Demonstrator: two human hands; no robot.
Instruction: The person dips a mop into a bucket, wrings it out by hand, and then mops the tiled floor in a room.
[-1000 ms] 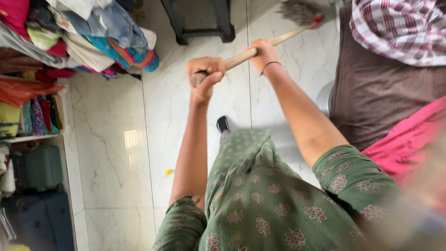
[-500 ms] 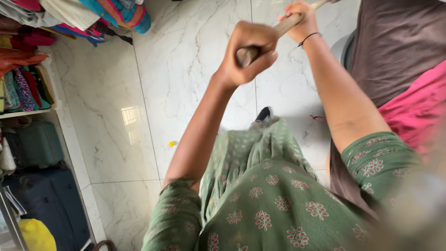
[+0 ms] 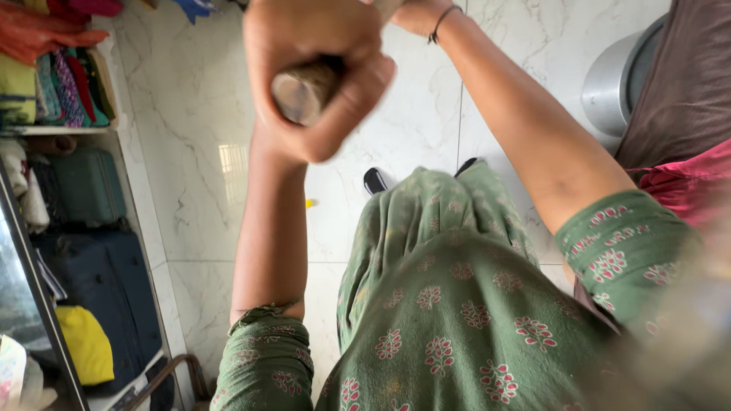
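The fingers (image 3: 358, 76) of the left hand (image 3: 308, 72) are clamped round the butt end of a wooden broom handle (image 3: 303, 93), whose cut face points back toward the camera. Its long axis runs up and away toward the right hand (image 3: 415, 14) at the top edge, whose grip is cut off, so I cannot tell how it closes. A second ago the handle lay lower and smaller, with the bristles in view; now they are out of frame, above the white marble floor (image 3: 198, 152).
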